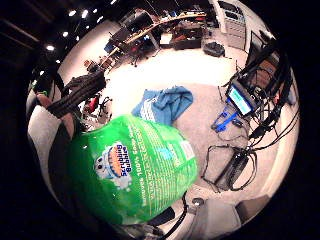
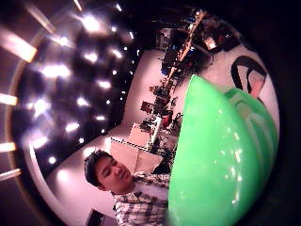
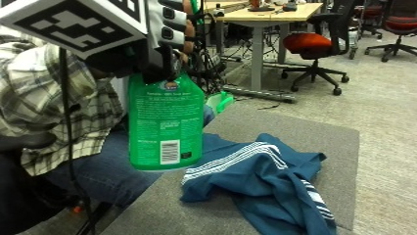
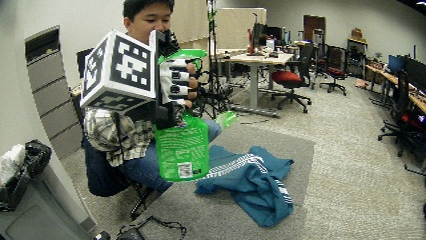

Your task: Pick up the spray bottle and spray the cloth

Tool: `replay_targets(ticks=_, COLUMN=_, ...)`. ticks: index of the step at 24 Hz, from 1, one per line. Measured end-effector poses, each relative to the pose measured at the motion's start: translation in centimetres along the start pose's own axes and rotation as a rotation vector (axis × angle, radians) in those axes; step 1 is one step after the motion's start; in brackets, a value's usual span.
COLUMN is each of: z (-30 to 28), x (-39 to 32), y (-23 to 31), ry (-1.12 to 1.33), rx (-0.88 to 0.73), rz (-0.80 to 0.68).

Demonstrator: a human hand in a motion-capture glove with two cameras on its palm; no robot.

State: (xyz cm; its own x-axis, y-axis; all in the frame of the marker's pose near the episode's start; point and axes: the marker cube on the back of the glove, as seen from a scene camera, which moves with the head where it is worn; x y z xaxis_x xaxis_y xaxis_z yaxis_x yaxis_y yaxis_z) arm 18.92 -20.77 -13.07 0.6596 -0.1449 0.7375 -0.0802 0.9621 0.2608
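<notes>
Carrying a crumpled blue cloth (image 3: 261, 181) near its middle, the grey tabletop (image 3: 326, 132) is largest. Above its near-left edge hangs the green bottle (image 3: 166, 127), upright, the right hand's (image 3: 156, 44) fingers (image 3: 174, 19) curled round its neck.

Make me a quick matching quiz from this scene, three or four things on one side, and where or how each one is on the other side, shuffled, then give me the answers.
Things:
1. bottle
2. cloth
3. right hand
4. chair

States:
A. crumpled on the grey table
B. standing on the floor by a desk
C. green, lifted clear of the table
D. gripping the bottle's neck

Pairs: 1-C, 2-A, 3-D, 4-B
</notes>
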Motion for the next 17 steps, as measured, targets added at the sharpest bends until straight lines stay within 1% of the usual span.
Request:
replay_targets(ticks=3, z=0.5, x=-0.6, y=-0.3, ry=0.014, rx=-0.018, rz=0.007)
replay_targets(ticks=6, z=1.9, x=-1.0, y=-1.0, ry=0.05, rx=-0.094, rz=0.054)
replay_targets(ticks=9, z=5.0, x=-0.7, y=-2.3, ry=0.128, rx=-0.258, rz=0.176)
replay_targets(ticks=12, z=10.0, x=0.6, y=-3.8, ry=0.238, rx=-0.441, rz=0.327)
replay_targets(ticks=17, z=15.9, x=3.0, y=-5.4, ry=0.338, rx=-0.621, rz=0.481)
